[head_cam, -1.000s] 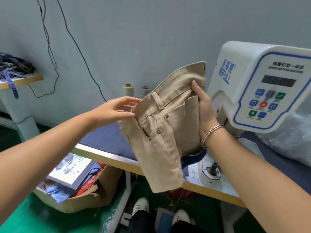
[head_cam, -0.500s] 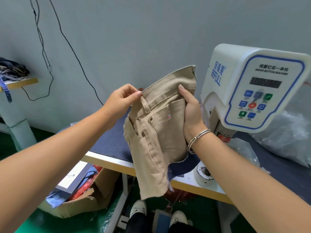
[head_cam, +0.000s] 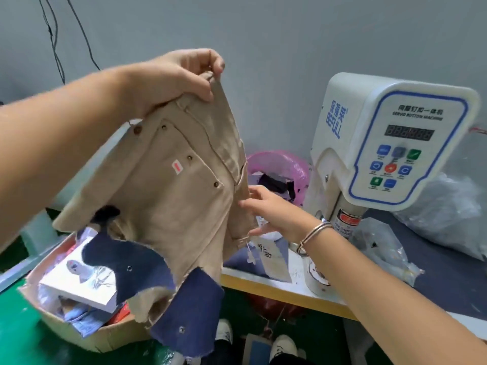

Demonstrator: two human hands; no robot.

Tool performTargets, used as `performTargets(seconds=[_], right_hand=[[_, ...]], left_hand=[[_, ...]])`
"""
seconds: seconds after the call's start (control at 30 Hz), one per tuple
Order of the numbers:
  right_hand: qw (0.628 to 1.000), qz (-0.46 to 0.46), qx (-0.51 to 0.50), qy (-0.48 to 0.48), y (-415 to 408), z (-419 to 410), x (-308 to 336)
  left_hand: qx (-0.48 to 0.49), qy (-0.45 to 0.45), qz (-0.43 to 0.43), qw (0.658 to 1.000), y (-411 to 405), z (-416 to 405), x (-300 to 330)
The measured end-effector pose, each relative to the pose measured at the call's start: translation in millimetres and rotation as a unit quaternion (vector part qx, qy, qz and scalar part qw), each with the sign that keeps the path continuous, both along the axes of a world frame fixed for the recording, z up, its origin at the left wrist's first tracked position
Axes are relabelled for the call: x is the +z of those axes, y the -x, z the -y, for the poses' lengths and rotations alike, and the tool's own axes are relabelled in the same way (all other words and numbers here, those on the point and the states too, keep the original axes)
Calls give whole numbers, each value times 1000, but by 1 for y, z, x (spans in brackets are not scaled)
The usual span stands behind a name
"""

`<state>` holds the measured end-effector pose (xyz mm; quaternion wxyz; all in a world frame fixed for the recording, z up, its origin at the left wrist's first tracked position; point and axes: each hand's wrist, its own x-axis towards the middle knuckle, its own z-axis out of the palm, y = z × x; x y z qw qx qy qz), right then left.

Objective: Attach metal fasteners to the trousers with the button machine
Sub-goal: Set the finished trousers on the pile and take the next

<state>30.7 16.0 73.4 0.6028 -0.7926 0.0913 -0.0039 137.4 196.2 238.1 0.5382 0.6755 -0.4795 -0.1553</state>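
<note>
My left hand [head_cam: 174, 75] pinches the waistband of the beige trousers [head_cam: 171, 201] and holds them high in the air, left of the machine. Several dark metal fasteners show on the front pocket. A dark blue fabric piece [head_cam: 189, 309] hangs below the beige cloth. My right hand [head_cam: 266, 209], with a silver bracelet on the wrist, reaches to the trousers' right edge with fingers spread and relaxed, touching the cloth. The white button machine [head_cam: 382, 154] with its blue-rimmed control panel stands at the right, and its round lower die [head_cam: 317, 277] sits on the table.
A pink plastic bag [head_cam: 279, 164] of scraps lies behind the trousers beside the machine. Clear plastic bags [head_cam: 448, 214] lie at the right on the dark table. A cardboard box [head_cam: 79, 306] of cloth and papers stands on the green floor at the left. My shoes [head_cam: 282, 346] are below.
My left hand has lifted the trousers up and to the left. My right hand has let go of the pocket area and now reaches, open, to the lower right edge.
</note>
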Motion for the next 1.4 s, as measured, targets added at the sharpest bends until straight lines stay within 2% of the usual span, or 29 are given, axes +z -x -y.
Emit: performTargets(seconds=[0.1, 0.17, 0.27, 0.4, 0.47, 0.5, 0.57, 0.67, 0.77, 0.83, 0.93, 1.1, 1.17, 1.27, 1.33, 1.4], right_hand=[[997, 47, -14, 57, -15, 4, -7], [999, 40, -5, 25, -29, 7, -11], [1000, -20, 2, -19, -50, 13, -15], [989, -40, 17, 142, -63, 22, -24], [989, -28, 25, 145, -61, 27, -26], [994, -15, 26, 103, -59, 29, -27], [999, 2, 29, 42, -59, 28, -28], [992, 13, 98, 82, -63, 6, -29], [981, 78, 137, 116, -77, -32, -27], [980, 147, 116, 64, -86, -56, -20], [971, 200, 79, -100, -94, -76, -3], [938, 204, 73, -271, -83, -73, 28], [900, 200, 77, -378, -71, -67, 43], [812, 312, 61, -489, -57, -61, 76], [775, 328, 112, -528, -59, -69, 91], [761, 305, 135, -556, -64, -85, 102]], left_hand=[[-2, -63, 28, 998, -4, -9, 14], [3, -102, 62, 993, -6, -13, 21], [16, -140, 96, 985, -6, -20, 27], [74, -194, 139, 968, -19, -45, 33], [123, -223, 181, 950, -29, -66, 34], [147, -231, 195, 942, -33, -75, 34], [173, -225, 196, 939, -35, -90, 31], [136, -152, 195, 959, -27, -92, 27], [52, -107, 198, 973, 1, -81, 27], [18, -93, 194, 976, 9, -79, 31], [2, -74, 167, 983, -3, -84, 39], [-25, -19, -3, 1000, -36, -109, 32], [14, 16, -33, 999, -46, -116, 11], [139, 43, -75, 987, -48, -100, -48], [121, 73, -160, 977, -37, -72, -92], [44, 36, -235, 970, -21, -45, -130]])
